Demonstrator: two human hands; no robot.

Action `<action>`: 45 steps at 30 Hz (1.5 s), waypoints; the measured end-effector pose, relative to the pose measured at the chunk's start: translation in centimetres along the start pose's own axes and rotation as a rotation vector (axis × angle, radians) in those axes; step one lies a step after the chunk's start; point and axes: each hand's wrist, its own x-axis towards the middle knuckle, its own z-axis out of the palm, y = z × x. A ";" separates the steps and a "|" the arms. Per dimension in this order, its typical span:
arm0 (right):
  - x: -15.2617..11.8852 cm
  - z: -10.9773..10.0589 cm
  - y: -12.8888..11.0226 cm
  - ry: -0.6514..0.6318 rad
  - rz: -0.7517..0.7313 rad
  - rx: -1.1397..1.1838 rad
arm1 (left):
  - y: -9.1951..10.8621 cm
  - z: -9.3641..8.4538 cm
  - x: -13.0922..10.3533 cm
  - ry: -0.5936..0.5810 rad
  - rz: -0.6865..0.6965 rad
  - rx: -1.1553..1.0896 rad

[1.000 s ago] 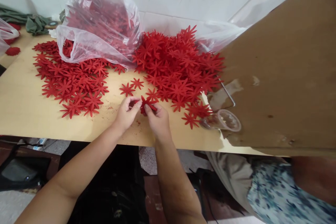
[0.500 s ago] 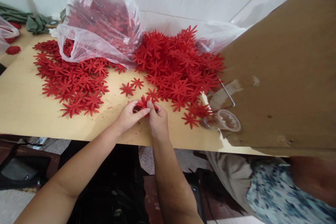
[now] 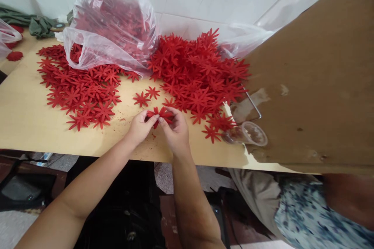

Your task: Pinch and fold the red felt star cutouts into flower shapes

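Between my two hands is a red flower-shaped piece point(image 3: 160, 113) with several narrow petals, held just above the table. My left hand point(image 3: 142, 126) pinches its left side, thumb on the near edge. My right hand point(image 3: 176, 128) grips its right side, with the thumb beside the left thumb and the fingers curled behind. Two loose red flowers point(image 3: 142, 99) lie flat just beyond my hands. To the left spreads a wide heap of red flowers point(image 3: 84, 89), and a taller pile of red flowers point(image 3: 195, 70) stands to the right.
A clear plastic bag point(image 3: 113, 27) full of red pieces leans at the back. A clear plastic cup point(image 3: 253, 134) lies on its side by a brown board point(image 3: 309, 85). Red crumbs dot the table point(image 3: 26, 113). Another person's patterned clothing point(image 3: 309, 210) shows at lower right.
My right hand has turned a little and its thumb has slid down toward the near edge of the flower. The flower now faces up more openly between my hands.
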 end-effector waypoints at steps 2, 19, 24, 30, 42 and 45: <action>-0.1 -0.4 -0.3 -0.050 -0.083 -0.122 | 0.0 0.0 0.0 -0.006 -0.012 -0.005; 0.2 -1.0 -0.3 0.044 -0.258 -0.354 | 0.5 0.1 -0.3 -0.121 -0.036 -0.073; -0.1 -0.9 -0.4 -0.016 -0.182 -0.282 | 0.8 0.0 -0.5 -0.108 -0.112 -0.203; -0.3 -0.7 -0.2 -0.046 -0.141 -0.312 | 0.6 -0.1 -0.4 -0.028 -0.129 -0.212; -0.3 -0.2 -0.8 -0.033 -0.059 -0.149 | 0.7 0.1 -0.5 -0.066 -0.167 -0.262; -0.3 0.0 -1.0 -0.040 0.036 0.011 | 0.8 0.0 -0.7 -0.082 -0.222 -0.332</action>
